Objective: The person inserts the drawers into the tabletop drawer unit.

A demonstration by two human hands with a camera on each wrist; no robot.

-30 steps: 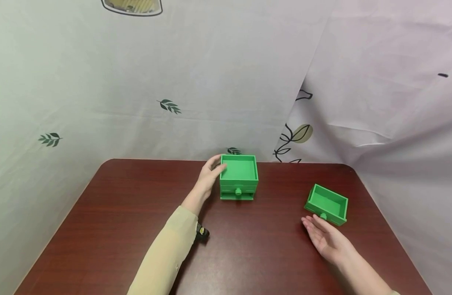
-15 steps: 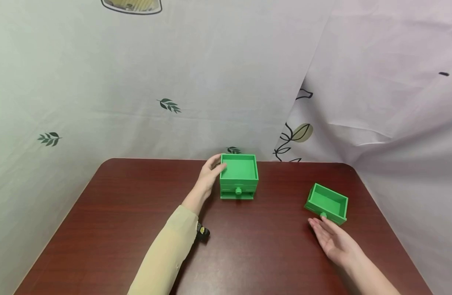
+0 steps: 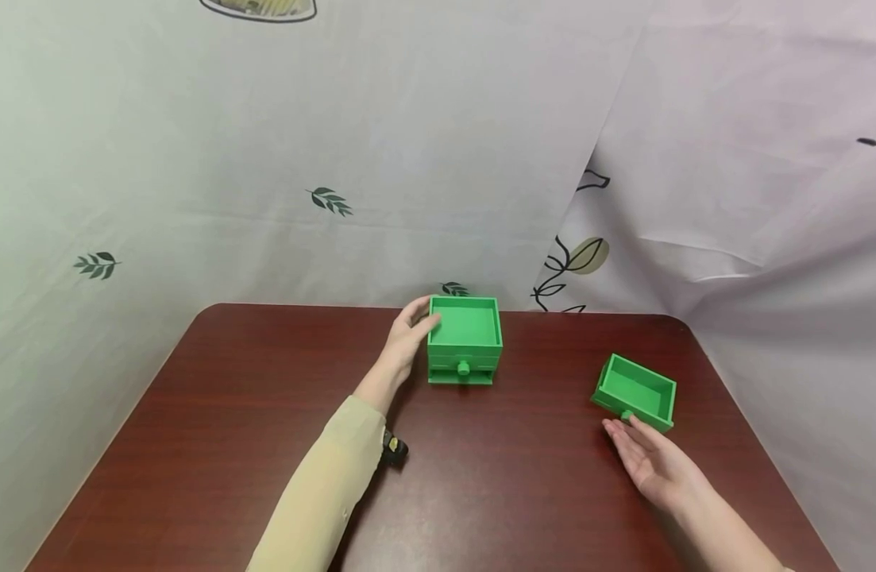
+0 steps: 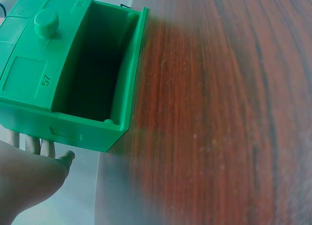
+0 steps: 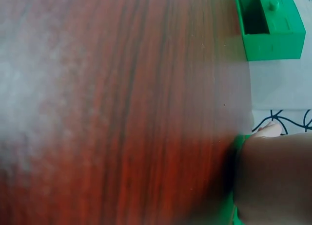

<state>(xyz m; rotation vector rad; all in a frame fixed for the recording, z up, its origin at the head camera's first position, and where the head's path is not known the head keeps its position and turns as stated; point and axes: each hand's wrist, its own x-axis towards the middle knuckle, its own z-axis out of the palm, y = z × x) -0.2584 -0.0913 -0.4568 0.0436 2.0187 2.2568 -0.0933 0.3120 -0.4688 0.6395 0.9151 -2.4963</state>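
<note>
A small green drawer cabinet (image 3: 473,354) stands near the back of the table, its shallow tray top facing up. My left hand (image 3: 403,342) holds its left side, thumb over the top rim and fingers toward the back. In the left wrist view, the cabinet (image 4: 29,84) has a dark, hollow bottom slot below a knobbed drawer front. A separate green drawer (image 3: 634,389) lies to the right, angled, with nothing inside. Beside its knob (image 3: 627,415), my right hand (image 3: 659,469) lies with straight fingers, holding nothing; whether a fingertip touches the knob is unclear.
The dark red wooden table (image 3: 509,492) has rounded back corners and meets a pale patterned cloth (image 3: 438,159) behind it. A black wrist device (image 3: 393,450) shows under my left sleeve (image 3: 323,492).
My right hand has shifted a little to the right along the front of the loose drawer. The left hand, cabinet and drawer stay in place.
</note>
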